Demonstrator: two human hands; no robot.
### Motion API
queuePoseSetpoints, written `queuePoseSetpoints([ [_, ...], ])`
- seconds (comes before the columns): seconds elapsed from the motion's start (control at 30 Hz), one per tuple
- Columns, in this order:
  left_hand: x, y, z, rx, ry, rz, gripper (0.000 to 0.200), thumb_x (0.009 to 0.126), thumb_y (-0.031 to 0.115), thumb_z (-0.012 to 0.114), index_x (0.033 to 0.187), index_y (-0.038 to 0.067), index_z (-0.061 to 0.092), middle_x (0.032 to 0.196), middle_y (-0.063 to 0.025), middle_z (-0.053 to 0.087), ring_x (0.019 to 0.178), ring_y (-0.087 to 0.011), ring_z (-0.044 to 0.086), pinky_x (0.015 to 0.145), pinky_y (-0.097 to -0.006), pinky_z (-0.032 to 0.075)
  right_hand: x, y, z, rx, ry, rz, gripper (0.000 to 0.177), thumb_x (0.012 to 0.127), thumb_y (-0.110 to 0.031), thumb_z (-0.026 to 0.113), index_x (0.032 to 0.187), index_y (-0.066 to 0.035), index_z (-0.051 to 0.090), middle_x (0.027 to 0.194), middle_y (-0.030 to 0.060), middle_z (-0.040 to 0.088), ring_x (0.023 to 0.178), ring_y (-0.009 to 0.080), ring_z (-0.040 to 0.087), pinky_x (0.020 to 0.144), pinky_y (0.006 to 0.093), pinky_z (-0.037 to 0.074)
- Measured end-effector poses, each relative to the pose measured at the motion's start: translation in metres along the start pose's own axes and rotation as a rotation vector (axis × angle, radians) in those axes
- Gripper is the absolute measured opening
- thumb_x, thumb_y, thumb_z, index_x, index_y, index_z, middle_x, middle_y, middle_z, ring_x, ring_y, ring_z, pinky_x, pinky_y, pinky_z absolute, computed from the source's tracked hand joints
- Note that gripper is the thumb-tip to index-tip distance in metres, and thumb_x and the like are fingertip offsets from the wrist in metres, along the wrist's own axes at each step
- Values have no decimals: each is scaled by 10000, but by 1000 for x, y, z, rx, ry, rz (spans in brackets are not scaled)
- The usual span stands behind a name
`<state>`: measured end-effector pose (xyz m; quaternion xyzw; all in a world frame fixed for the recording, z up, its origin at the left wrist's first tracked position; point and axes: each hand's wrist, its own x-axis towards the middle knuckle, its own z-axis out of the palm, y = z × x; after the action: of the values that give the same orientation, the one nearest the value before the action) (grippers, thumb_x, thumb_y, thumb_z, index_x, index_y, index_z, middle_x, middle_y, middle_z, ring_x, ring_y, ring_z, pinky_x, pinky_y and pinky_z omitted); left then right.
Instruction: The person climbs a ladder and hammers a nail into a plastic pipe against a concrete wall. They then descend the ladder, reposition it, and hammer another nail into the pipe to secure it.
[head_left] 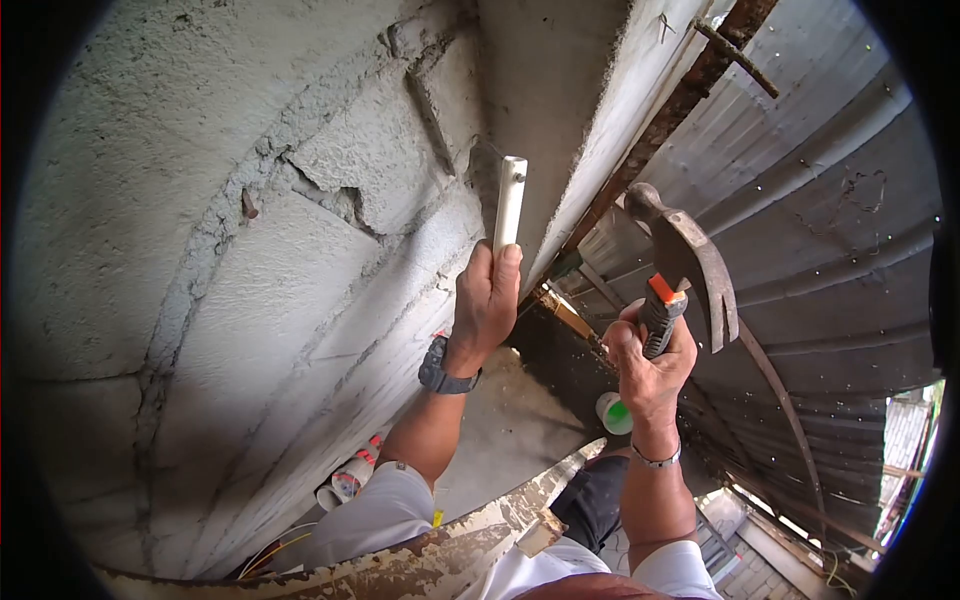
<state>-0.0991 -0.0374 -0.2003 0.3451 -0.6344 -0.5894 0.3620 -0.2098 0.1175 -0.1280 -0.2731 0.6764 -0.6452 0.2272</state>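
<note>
Rough grey block wall fills the left side, mortar joints crumbly, chunk broken out near the upper middle. Dark corrugated metal sheeting covers the right, dotted with pinholes of light. Grey floor well below, between the two. Beam with flaking paint crosses at the bottom, in front of the person's torso. White bucket, green inside, on the floor by the right forearm. Claw hammer in the right hand: grip closed round its black-and-orange handle, metal head above and right of the fist. White pipe in the left hand: grip wrapped on its lower part, rest sticking up past the thumb, apart from the hammer. Small dark metal bit near the pipe's top end; type unclear.
</note>
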Motion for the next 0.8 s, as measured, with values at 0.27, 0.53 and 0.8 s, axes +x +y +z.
queuePoseSetpoints([
  [0.27,1,2,12,39,41,49,279,1000,288,476,863,44,488,563,32,413,470,-54,380,424,-235,333,17,-21,18,432,-19,-487,256,877,-156,666,734,19,547,671,65,544,584,151,529,627,323,509],
  [0.53,10,-3,17,342,176,413,286,996,285,484,851,38,491,548,28,400,447,-67,379,416,-253,329,52,27,44,-71,-195,178,280,802,-154,715,996,26,625,659,15,549,647,75,465,585,260,435],
  [0.8,3,6,14,16,34,26,314,997,334,470,872,46,491,565,24,420,441,-51,380,385,-219,320,38,-19,37,665,-59,-473,211,865,-137,641,702,-16,583,631,10,574,535,127,550,530,281,460],
])
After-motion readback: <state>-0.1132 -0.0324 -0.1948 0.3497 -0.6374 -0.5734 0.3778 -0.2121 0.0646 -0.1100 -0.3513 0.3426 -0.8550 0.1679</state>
